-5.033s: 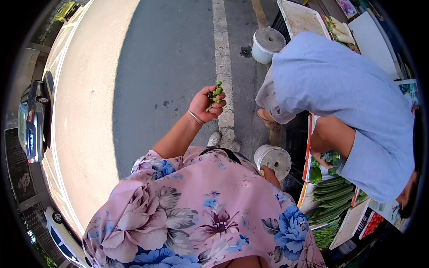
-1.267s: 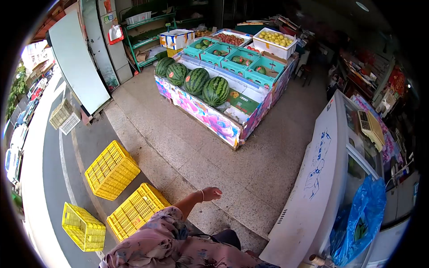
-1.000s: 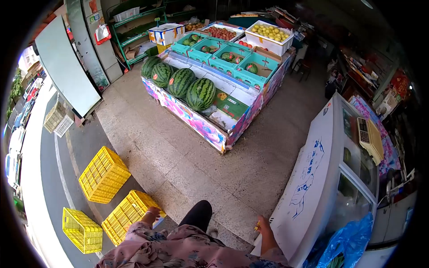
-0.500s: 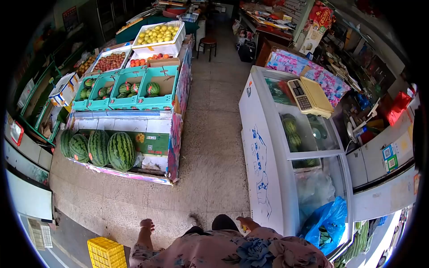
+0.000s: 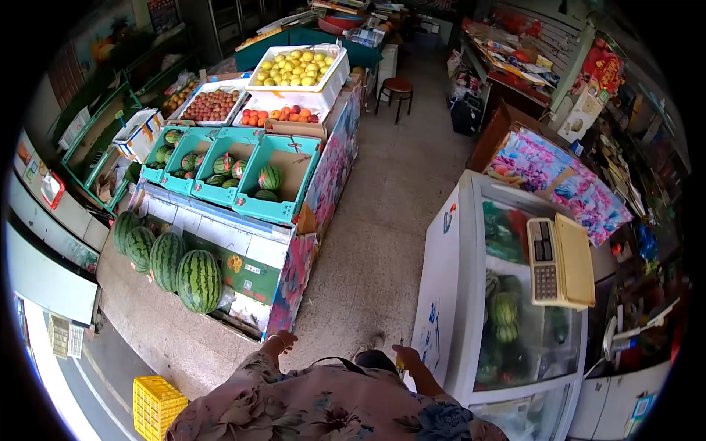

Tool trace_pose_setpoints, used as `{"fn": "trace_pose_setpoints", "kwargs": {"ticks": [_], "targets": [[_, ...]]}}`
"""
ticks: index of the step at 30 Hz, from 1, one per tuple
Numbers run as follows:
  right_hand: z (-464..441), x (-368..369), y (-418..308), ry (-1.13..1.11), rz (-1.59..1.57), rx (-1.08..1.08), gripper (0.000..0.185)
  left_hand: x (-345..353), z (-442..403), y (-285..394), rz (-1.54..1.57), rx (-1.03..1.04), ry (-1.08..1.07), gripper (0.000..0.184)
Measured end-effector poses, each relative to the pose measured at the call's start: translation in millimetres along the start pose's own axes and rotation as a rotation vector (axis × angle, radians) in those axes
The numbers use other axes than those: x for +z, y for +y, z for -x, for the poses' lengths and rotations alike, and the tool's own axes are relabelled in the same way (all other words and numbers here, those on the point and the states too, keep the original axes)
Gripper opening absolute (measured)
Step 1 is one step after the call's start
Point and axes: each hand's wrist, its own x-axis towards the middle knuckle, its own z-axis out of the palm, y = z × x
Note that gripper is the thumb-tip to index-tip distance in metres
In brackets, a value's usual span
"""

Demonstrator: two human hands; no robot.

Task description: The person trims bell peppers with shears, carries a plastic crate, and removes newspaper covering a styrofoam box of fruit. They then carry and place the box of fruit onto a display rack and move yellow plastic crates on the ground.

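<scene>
My left hand [image 5: 279, 342] hangs low in front of me, near the front corner of the fruit stand [image 5: 288, 283]; its fingers are apart and nothing is in them. My right hand [image 5: 406, 356] is beside the white freezer [image 5: 441, 272], its fingers curled round something small and yellowish that I cannot make out. Large watermelons [image 5: 198, 281] lie on the stand's front ledge. Behind them stand turquoise boxes [image 5: 283, 209] with small watermelons. A cream-coloured scale [image 5: 570, 261] rests on the freezer's glass top.
A white box of yellow fruit [image 5: 298, 70] stands at the back of the stand. Beyond it is a round stool [image 5: 398, 86]. A cluttered desk [image 5: 507, 77] is at the back right. At the lower left is a yellow crate [image 5: 156, 406]. An aisle runs between stand and freezer.
The view has swung from the yellow crates toward the aisle, and the stand and freezer are now closer. My left hand has risen toward the stand's corner. The blue bag has left the view.
</scene>
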Motion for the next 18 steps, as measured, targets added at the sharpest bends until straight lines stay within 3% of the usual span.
{"fn": "trace_pose_setpoints", "kwargs": {"ticks": [1,2,3,5,7,8,10,11,13,16,18], "targets": [[7,-28,-44,-0.092,-0.281,0.134,0.049,3,11,10,0.038,-0.155,0.14,0.019],[9,-50,-84,-0.072,-0.337,0.09,0.048,2,15,23,0.078,-0.312,0.277,0.022],[-7,-69,-104,-0.11,-0.386,0.039,0.047,6,12,32,0.125,-0.322,0.286,0.022],[-35,-102,-146,-0.179,-0.396,-0.01,0.046,-4,3,58,0.42,-0.132,0.405,0.021],[-50,-131,-203,-0.356,-0.807,-0.136,0.046,-10,2,86,0.716,0.041,0.47,0.023],[-49,-139,-228,-0.398,-0.756,-0.131,0.046,-6,2,107,0.774,0.035,0.497,0.023],[-53,-153,-272,-0.635,-1.158,-0.061,0.049,-8,-12,143,0.601,-0.088,0.539,0.025],[-75,-158,-293,-0.664,-1.197,-0.075,0.054,-13,-22,155,0.646,-0.092,0.557,0.025],[-120,-173,-344,-0.695,-1.257,-0.086,0.055,-47,-73,201,0.446,-0.093,0.465,0.026],[-173,-193,-388,-0.7,-1.338,-0.111,0.058,-92,-161,210,0.49,-0.198,0.341,0.023],[-216,-218,-396,-0.652,-1.442,-0.077,0.059,-117,-133,276,0.409,-0.265,0.3,0.022]]}}
